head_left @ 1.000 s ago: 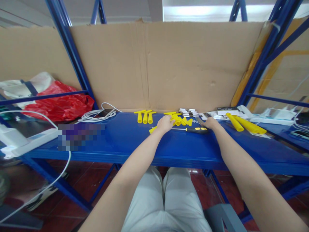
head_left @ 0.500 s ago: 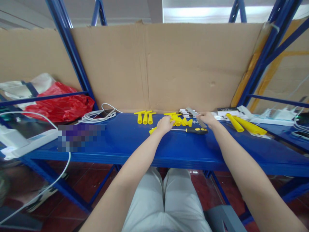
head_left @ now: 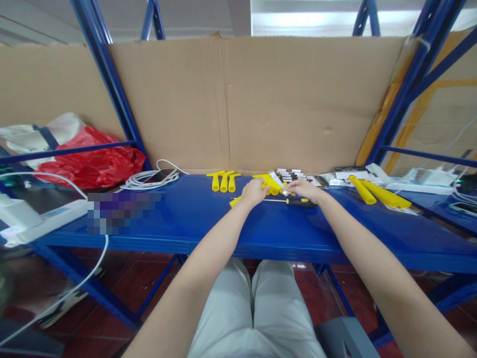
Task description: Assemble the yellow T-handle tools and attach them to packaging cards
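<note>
My left hand [head_left: 254, 192] is closed around a yellow T-shaped tool [head_left: 234, 202], whose tube end shows below the fingers; most of it is hidden by the hand. Between the fingertips of my right hand [head_left: 303, 190] is a flat pale metallic strip [head_left: 276, 180], tilted over the yellow parts. A screwdriver [head_left: 300, 202] with a black and yellow handle lies just below my right hand, partly covered by it. Behind my left hand is another yellow T-shaped piece [head_left: 262, 176]. Three more yellow T-shaped tools [head_left: 224, 182] stand in a row to the left.
Several small white and black pieces [head_left: 289, 174] lie by the cardboard panel [head_left: 276, 104]. To the right are long yellow cones [head_left: 385, 194] and a black and white box [head_left: 350, 172]. Coiled white cable [head_left: 151, 180], a power strip [head_left: 48, 223] and a red bag [head_left: 95, 154] are left.
My right hand has moved left, toward my left hand, bringing the flat strip over the yellow parts. The screwdriver is now partly covered by that hand. My left hand stays in place.
</note>
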`<action>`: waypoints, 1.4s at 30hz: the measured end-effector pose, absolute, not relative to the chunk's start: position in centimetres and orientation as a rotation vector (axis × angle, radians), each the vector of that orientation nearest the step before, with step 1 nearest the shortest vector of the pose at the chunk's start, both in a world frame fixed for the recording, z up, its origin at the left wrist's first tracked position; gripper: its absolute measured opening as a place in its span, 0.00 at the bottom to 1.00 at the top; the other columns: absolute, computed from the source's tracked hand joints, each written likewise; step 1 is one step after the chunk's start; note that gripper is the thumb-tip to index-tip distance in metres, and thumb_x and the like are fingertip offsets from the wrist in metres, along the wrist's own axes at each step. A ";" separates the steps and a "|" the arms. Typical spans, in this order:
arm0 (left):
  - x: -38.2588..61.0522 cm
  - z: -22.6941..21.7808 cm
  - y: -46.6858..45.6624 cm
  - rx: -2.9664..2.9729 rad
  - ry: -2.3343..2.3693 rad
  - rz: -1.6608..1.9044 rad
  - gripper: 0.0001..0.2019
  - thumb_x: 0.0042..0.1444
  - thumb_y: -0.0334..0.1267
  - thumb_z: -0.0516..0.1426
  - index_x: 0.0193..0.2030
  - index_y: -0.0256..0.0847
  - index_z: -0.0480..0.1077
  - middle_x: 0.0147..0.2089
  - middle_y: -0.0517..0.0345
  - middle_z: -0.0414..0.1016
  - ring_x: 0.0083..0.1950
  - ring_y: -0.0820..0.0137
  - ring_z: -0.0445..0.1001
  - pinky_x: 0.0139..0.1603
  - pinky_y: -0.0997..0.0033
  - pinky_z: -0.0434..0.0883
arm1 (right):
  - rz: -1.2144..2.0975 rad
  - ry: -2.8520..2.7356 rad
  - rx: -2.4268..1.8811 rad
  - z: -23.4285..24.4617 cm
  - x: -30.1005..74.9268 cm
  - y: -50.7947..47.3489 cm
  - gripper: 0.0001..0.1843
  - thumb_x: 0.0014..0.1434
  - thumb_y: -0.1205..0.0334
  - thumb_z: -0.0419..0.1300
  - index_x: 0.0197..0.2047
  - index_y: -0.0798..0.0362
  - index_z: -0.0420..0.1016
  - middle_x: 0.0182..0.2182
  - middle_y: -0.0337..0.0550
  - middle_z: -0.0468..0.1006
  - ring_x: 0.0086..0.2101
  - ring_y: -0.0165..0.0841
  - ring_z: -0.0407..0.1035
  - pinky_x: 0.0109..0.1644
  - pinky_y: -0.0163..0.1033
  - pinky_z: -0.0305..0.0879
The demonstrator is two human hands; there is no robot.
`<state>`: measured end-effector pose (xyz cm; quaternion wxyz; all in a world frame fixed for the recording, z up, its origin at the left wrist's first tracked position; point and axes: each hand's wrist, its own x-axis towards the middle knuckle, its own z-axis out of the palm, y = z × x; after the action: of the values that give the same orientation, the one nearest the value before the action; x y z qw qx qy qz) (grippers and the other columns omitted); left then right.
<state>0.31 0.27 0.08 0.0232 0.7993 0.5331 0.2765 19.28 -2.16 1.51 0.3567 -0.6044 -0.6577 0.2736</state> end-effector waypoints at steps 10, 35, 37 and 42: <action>0.4 -0.1 0.4 2.521 1.560 0.867 0.13 0.59 0.40 0.58 0.50 0.41 0.74 0.54 0.50 0.76 0.56 0.63 0.73 0.55 0.69 0.68 | 0.665 -1.684 -1.475 1.5 19.8 -1.5 0.18 0.48 0.47 0.63 0.22 0.54 0.70 0.17 0.37 0.66 0.20 0.25 0.56 0.25 0.33 0.52; 0.2 0.1 -0.3 2.766 1.400 0.780 0.19 0.64 0.36 0.51 0.61 0.49 0.68 0.51 0.54 0.71 0.53 0.65 0.72 0.55 0.68 0.66 | 0.898 -1.581 -1.457 2.4 18.0 -3.0 0.13 0.54 0.66 0.59 0.19 0.57 0.71 0.11 0.36 0.63 0.16 0.23 0.53 0.21 0.32 0.47; 0.2 0.2 -0.3 2.786 1.405 0.766 0.20 0.64 0.35 0.51 0.61 0.50 0.68 0.50 0.54 0.70 0.52 0.66 0.72 0.54 0.69 0.67 | 0.910 -1.572 -1.459 2.3 18.0 -2.8 0.13 0.55 0.68 0.58 0.20 0.57 0.70 0.11 0.35 0.62 0.15 0.23 0.53 0.20 0.31 0.46; 0.3 0.2 -0.3 2.815 1.409 0.752 0.20 0.65 0.35 0.50 0.62 0.50 0.68 0.48 0.53 0.70 0.50 0.66 0.72 0.52 0.69 0.67 | 0.935 -1.518 -1.427 1.8 17.9 -2.3 0.13 0.57 0.70 0.56 0.22 0.55 0.66 0.11 0.33 0.60 0.15 0.23 0.53 0.19 0.30 0.45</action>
<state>0.31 -0.30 0.20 -0.0477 0.8688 0.4349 0.2321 17.95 -2.30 1.75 0.4159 -0.5684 -0.6044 0.3723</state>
